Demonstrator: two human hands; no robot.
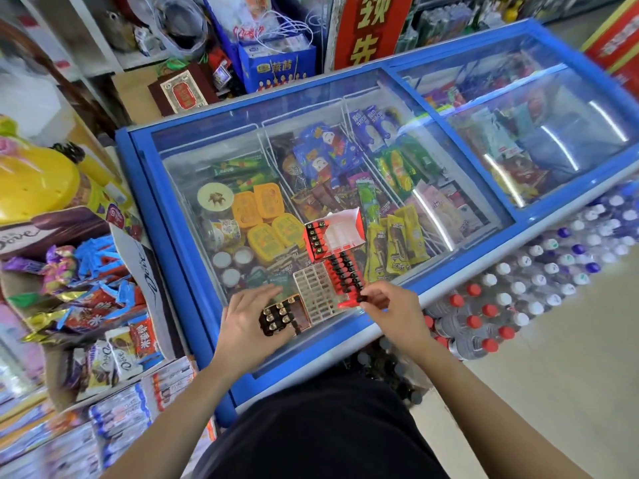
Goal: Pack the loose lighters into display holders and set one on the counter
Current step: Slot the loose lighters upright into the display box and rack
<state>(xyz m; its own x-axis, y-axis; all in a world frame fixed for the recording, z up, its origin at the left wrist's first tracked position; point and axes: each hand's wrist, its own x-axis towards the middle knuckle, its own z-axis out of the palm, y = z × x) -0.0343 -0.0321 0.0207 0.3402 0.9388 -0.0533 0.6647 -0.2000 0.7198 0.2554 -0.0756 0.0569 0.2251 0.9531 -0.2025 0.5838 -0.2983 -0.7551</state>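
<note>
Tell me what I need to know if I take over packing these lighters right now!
Left hand: holds a bunch of dark lighters over the freezer lid.
Right hand: fingers pinch one red lighter next to the white grid tray.
Done: a row of red lighters sits along the tray's right edge, and a few are in the red box.
Left: most tray slots look empty. No holder seems set out yet.
</note>
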